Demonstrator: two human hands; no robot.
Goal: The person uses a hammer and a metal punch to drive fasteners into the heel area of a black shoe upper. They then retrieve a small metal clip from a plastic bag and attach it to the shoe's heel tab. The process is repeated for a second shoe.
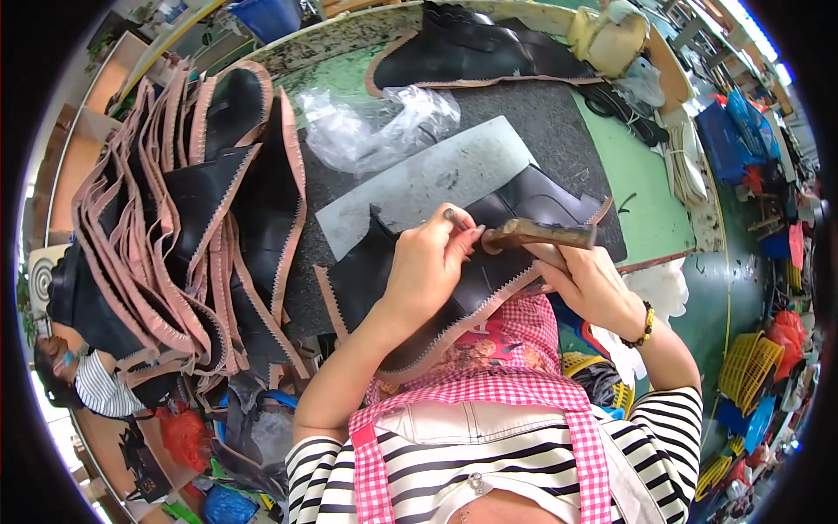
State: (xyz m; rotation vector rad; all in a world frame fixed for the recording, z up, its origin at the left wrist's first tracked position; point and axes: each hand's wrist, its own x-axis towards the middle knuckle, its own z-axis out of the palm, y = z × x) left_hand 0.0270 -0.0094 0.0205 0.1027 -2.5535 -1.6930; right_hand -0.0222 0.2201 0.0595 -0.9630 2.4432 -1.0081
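Note:
In front of me a black leather boot upper [511, 205] with a pink, zigzag-cut edge lies spread on a pale grey board [428, 183]. My left hand [426, 266] rests over the middle of the upper, its fingers pinched round a short metal punch [450, 215] whose round end shows on top. A worn brown hammer [546, 233] is gripped by my right hand [594, 284], its head close beside my left fingertips. The punch's lower end is hidden by the left hand.
On the left stands a thick stack of similar black uppers [188, 227]. Crumpled clear plastic [375, 127] lies behind the board, and another black upper [480, 52] at the far edge. A roll of yellowish material [608, 39] sits far right. Another person [96, 384] is at the left.

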